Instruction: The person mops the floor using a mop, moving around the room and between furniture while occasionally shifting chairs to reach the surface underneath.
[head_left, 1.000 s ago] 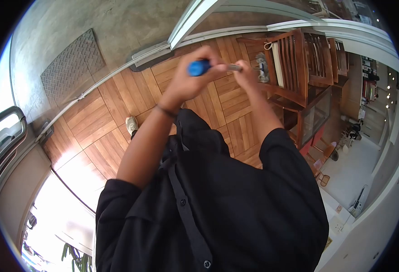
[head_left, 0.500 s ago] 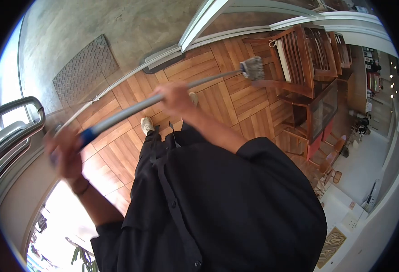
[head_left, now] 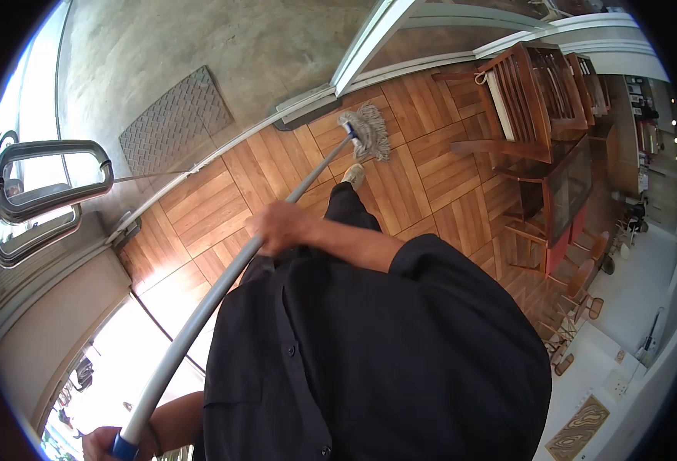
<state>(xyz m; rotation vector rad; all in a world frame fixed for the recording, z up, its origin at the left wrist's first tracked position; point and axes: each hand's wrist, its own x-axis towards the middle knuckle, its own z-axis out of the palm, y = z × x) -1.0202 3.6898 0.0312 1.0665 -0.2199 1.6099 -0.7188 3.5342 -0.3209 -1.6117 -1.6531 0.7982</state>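
A string mop is held slantwise across my body by its grey handle (head_left: pixel 200 313). My left hand (head_left: pixel 97 442) is closed around the blue grip at the handle's lower end, partly cut off by the frame edge. Further up the pole, my right hand (head_left: pixel 283 228) wraps it in front of my waist. The grey mop head (head_left: pixel 369 134) lies spread on the wooden floor (head_left: pixel 269 165), just beyond my shoe (head_left: pixel 354 175). My other foot is hidden.
A glass door with a metal pull handle (head_left: pixel 54 180) stands at the left. Beyond the threshold, a textured mat (head_left: pixel 175 119) lies on concrete. Wooden chairs (head_left: pixel 519 104) and a glass-topped table (head_left: pixel 569 188) stand at the right. A metal floor fitting (head_left: pixel 308 110) sits along the threshold.
The mop head has swung left, away from the chairs. My left hand has dropped toward my side with the grip, so the handle stands steeper. My right hand has moved slightly down.
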